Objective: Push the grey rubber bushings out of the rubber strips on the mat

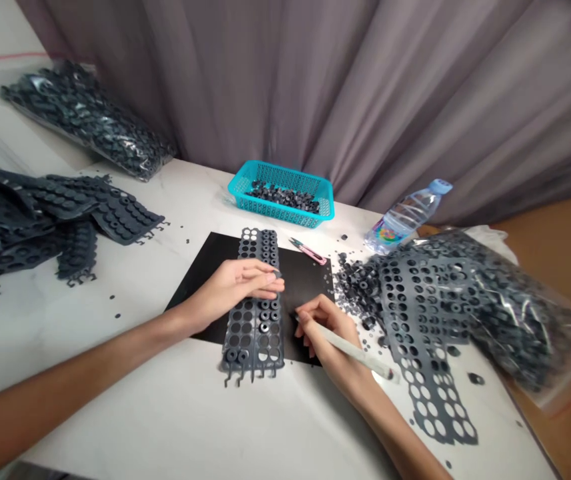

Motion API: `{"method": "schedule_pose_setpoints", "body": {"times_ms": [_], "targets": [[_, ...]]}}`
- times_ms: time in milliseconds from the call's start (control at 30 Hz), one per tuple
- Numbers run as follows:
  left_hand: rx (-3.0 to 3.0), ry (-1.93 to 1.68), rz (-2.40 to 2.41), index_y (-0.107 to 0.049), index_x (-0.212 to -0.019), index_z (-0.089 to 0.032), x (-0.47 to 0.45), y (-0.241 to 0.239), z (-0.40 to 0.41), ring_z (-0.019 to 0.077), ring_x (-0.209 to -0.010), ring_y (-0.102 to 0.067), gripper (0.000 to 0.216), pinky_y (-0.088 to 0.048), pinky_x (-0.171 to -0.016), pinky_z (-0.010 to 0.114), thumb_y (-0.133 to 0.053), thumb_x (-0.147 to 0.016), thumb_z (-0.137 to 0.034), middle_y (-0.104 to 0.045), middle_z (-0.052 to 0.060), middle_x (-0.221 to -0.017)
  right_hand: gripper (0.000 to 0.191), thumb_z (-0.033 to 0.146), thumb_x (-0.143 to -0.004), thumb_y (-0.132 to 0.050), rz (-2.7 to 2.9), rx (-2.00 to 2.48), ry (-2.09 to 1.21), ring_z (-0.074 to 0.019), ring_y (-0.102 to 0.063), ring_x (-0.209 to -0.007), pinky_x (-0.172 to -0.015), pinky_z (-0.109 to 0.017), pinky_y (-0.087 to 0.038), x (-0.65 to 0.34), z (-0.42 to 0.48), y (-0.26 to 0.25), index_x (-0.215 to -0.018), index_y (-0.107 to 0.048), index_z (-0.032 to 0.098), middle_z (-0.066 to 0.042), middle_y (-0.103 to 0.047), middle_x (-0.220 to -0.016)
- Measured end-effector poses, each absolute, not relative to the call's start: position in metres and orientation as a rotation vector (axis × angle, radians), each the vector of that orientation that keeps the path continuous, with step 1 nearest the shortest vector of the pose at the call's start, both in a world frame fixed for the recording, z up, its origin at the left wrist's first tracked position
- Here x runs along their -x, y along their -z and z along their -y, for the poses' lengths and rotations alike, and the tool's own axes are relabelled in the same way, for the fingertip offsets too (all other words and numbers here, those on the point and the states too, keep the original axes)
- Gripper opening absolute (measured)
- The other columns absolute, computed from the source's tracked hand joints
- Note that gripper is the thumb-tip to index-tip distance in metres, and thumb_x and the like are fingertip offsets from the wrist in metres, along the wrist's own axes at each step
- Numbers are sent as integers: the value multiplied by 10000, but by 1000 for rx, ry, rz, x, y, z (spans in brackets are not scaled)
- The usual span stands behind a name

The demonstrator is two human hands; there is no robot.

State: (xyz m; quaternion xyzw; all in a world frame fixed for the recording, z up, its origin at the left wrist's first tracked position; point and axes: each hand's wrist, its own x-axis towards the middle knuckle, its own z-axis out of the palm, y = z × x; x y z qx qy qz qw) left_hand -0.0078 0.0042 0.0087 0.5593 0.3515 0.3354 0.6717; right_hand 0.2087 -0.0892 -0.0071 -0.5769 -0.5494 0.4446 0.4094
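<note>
A dark grey rubber sheet (248, 327) with rows of round holes lies lengthwise on a black mat (298, 287). Several thick rubber rings remain in it, mostly along its right side. My left hand (240, 287) rests across the sheet's middle, fingers drawn together and thumb against them; whatever is between the fingertips is too small to make out. Just right of the sheet, my right hand (333, 333) grips a white pen-like tool (355, 350), its dark tip pointing left toward the sheet. The tool's exact kind is unclear.
A turquoise basket (280, 215) holding small black pieces stands behind the mat. Pink-handled thread snips (308, 251) lie nearby. To the right are loose rubber bits (360, 283), a punched sheet (430, 373), a bottle (405, 217) and a filled bag (520, 333). More sheets (65, 213) lie left.
</note>
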Motion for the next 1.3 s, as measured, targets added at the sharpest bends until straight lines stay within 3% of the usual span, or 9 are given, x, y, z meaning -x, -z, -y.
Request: {"method": "schedule_pose_setpoints", "body": {"times_ms": [133, 233, 367, 633, 767, 900, 1133, 1300], "targets": [[-1716, -1064, -858, -663, -1100, -136, -30, -31, -78, 236, -948, -776, 217, -630, -855, 383, -655, -979, -316, -789, 138, -1051, 190, 378, -1009, -559, 1441, 1449, -1078, -129, -559, -578, -496, -225, -394, -215, 89, 10, -911, -580, 217, 8, -652, -727], [-1837, -1209, -957, -678, -1090, -178, -58, -49, -126, 216, -1022, -719, 139, -571, -941, 386, -644, -970, -240, -747, 103, -1130, 213, 409, -1022, -553, 1493, 1471, -952, -144, -581, -630, -557, -240, -415, -219, 90, 9, -947, -600, 216, 1, -658, -744], [-1967, -1259, -1058, -701, -1119, -211, -65, -54, -147, 208, -1053, -651, 212, -498, -1005, 393, -628, -936, -133, -676, 79, -1213, 244, 436, -1020, -549, 1535, 1468, -882, -158, -574, -630, -575, -254, -405, -222, 91, 4, -956, -608, 209, -3, -646, -729], [-2146, -879, -855, -713, -974, -201, 2, -25, -39, 172, -858, -635, 138, -504, -833, 312, -642, -972, -319, -694, 28, -973, 270, 413, -1021, -560, 1520, 1429, -975, -129, -468, -589, -529, -241, -334, -212, 91, -2, -851, -583, 203, 20, -564, -690], [-2247, -525, -751, -679, -1077, -221, 26, -20, 13, 204, -1027, -639, 141, -476, -954, 351, -624, -996, -322, -670, 37, -1075, 175, 368, -999, -598, 1458, 1356, -1198, -124, -520, -600, -536, -228, -402, -202, 95, 1, -970, -618, 197, 9, -615, -761], [-2314, -423, -737, -668, -1080, -226, 32, -28, 22, 221, -1115, -618, 122, -442, -1013, 354, -637, -982, -291, -633, 44, -1150, 167, 360, -1002, -601, 1400, 1332, -1344, -129, -575, -612, -550, -232, -454, -193, 100, 4, -981, -631, 197, 0, -646, -789], [-2227, -276, -694, -656, -1080, -229, 37, -36, 16, 181, -963, -646, 123, -471, -871, 300, -601, -973, -205, -644, 8, -1062, 110, 266, -971, -607, 1477, 1367, -1341, -125, -583, -601, -551, -232, -431, -193, 104, 2, -881, -615, 202, 23, -630, -737], [-2156, -285, -670, -655, -1094, -230, 40, -33, 14, 188, -976, -652, 144, -477, -843, 285, -642, -952, -211, -675, 12, -1060, 118, 264, -964, -604, 1511, 1403, -1318, -128, -570, -600, -552, -236, -415, -194, 105, 3, -862, -620, 205, 23, -640, -722]]}}
